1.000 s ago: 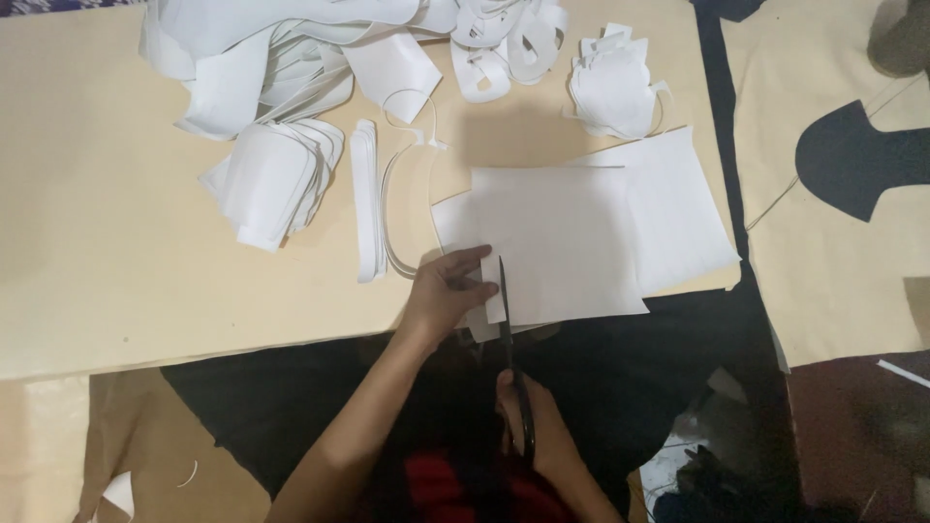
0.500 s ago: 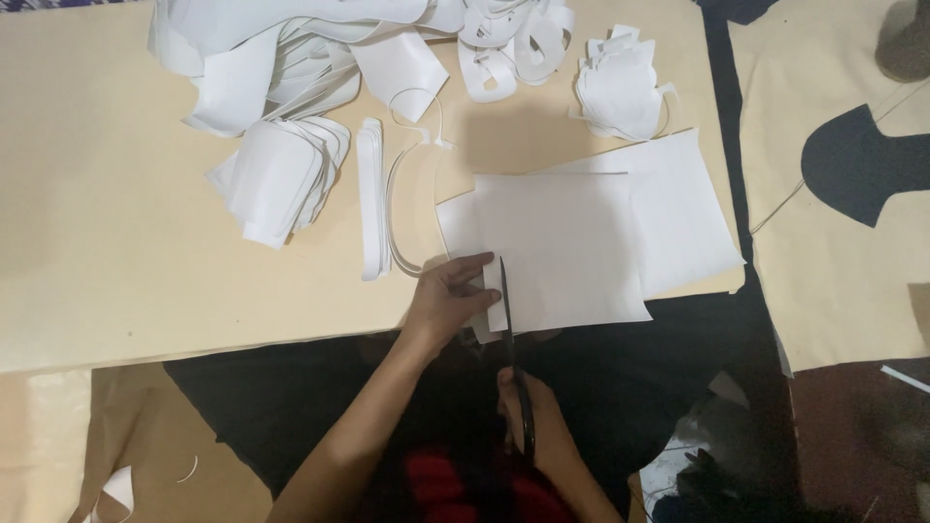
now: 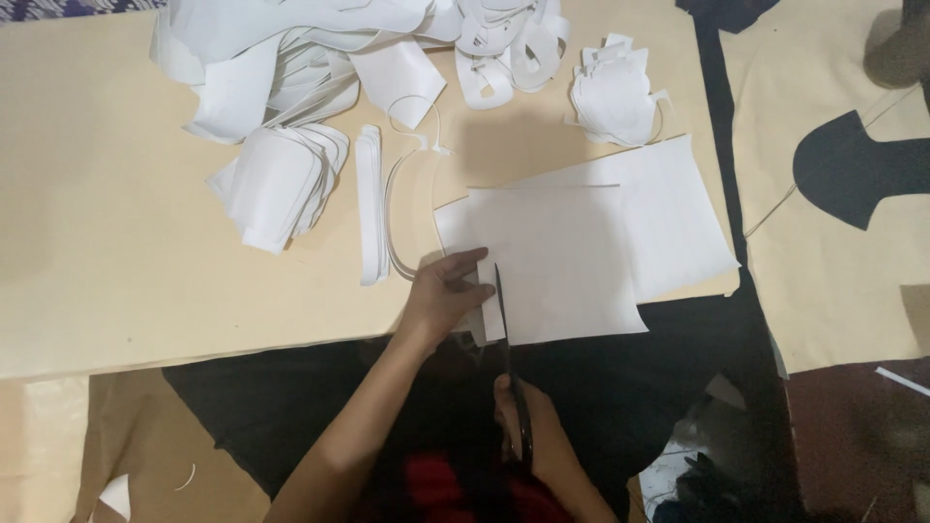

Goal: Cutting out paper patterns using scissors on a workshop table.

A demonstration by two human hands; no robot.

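White paper sheet (image 3: 562,261) lies at the board's (image 3: 97,291) near edge, at five o'clock from the cut-piece pile (image 3: 281,184). Left hand (image 3: 444,291) presses flat, fingers spread, on its left edge. Right hand (image 3: 528,426), at six o'clock, grips black scissors (image 3: 511,368), blades entering the sheet.

A single camera worn on the person's head looks almost straight down over the desk (image 3: 116,291), with the far edge at the top of the frame and the person's own forearms entering from the bottom. It sits fairly high, taking in most of the desk's width, the dark floor below, and tan sheets (image 3: 833,281) to the right. No second view overlaps it
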